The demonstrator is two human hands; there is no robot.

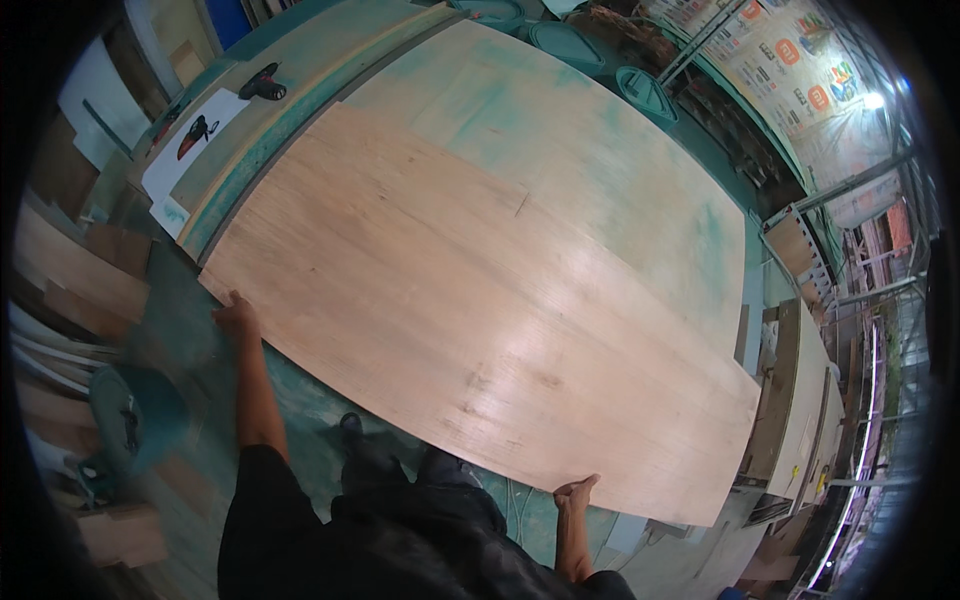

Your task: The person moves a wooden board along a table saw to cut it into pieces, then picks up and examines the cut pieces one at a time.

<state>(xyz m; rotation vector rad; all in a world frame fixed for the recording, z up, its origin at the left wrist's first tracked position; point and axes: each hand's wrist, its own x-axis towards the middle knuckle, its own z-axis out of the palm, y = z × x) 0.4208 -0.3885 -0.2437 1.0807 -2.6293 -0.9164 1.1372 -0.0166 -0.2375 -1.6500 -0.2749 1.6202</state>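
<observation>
A large light-brown plywood sheet (pixel 450 300) lies across the middle of the view, its near edge toward me. My left hand (pixel 236 315) grips that edge near the sheet's left corner, thumb on top. Farther right along the same edge, my right hand (pixel 577 491) holds the sheet with its thumb over the top; its other fingers are mostly hidden. Beyond the sheet, partly overlapped by it, is a paler board (pixel 560 130) with green stains.
A black power drill (pixel 263 83) and a red-and-black tool (pixel 197 137) rest on the bench at far left. Below it stands a green bucket-like container (pixel 140 410). A wooden cabinet (pixel 785 400) is at right. Green tubs (pixel 565 45) line the far side.
</observation>
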